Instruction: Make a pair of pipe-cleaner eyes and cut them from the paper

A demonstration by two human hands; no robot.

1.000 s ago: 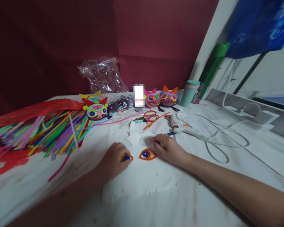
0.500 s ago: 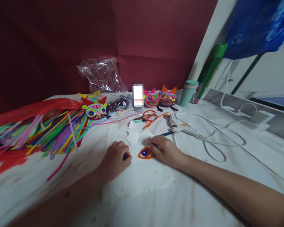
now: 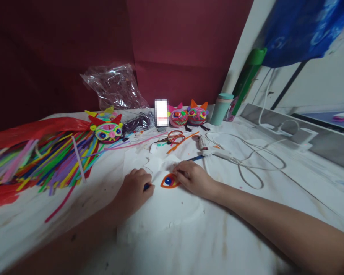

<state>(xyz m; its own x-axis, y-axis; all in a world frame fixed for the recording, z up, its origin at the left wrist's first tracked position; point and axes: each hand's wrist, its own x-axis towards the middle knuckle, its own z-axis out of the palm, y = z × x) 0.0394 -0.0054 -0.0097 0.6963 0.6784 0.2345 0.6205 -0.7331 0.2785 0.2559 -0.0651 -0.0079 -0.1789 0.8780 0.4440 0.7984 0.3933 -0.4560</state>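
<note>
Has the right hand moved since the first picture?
Yes: against the orange-handled scissors, the right hand has moved slightly left, covering the orange-rimmed eye at its right corner.

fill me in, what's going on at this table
A person is working with bare hands at a table. The right hand is at the right end of an orange-rimmed eye piece lying on white paper. The left hand curls over the paper, a dark blue bit showing by it. Scissors and colourful animal heads sit farther back.
</note>
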